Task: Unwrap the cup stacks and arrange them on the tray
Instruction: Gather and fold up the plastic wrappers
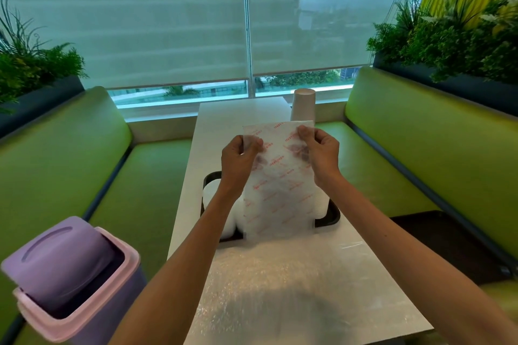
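Note:
A translucent plastic wrapper (279,193) with red print hangs above the table, held up by both hands. My left hand (238,161) pinches its upper left edge and my right hand (321,152) pinches its upper right corner. Behind the wrapper a black tray (332,217) holds white cup stacks (213,194), with more cups (321,204) at its right side; much of the tray is hidden by the wrapper. One upside-down white cup stack (303,103) stands at the table's far end.
A white table (213,123) runs between two green benches (70,171). A sheet of bubble wrap (280,288) lies on the near table half. A purple swing-lid bin (70,277) stands at lower left. Planters sit behind both benches.

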`<state>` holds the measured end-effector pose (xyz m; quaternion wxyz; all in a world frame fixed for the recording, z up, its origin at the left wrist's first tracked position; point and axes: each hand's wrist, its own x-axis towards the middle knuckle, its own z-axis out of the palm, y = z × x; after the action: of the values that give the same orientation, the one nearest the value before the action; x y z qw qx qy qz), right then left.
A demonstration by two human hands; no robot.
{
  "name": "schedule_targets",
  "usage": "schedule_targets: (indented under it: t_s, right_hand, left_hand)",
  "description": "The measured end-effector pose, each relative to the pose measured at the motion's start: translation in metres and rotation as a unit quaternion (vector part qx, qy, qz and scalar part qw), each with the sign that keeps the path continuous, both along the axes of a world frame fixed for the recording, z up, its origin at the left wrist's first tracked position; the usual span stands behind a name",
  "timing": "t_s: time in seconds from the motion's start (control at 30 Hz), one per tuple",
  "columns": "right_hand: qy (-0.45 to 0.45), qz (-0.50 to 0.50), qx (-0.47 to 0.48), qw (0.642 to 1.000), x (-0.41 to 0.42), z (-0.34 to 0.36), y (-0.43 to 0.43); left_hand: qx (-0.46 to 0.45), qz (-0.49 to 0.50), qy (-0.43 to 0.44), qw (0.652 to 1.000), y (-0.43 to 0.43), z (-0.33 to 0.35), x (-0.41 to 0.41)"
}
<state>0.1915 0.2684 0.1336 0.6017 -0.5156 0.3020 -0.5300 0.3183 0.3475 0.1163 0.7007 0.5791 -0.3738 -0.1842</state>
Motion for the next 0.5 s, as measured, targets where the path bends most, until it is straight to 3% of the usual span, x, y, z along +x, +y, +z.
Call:
schedule_targets:
  t_s: [0.33, 0.5]
  right_hand:
    - [0.045, 0.172, 0.069, 0.982, -0.008, -0.037, -0.001]
    - [0.044, 0.173, 0.059, 0.982, -0.007, -0.043, -0.003]
  left_hand:
    - [-0.023, 0.026, 0.023, 0.999, -0.002, -0.002, 0.001]
    - [-0.020, 0.026, 0.009, 0.999, -0.003, -0.003, 0.005]
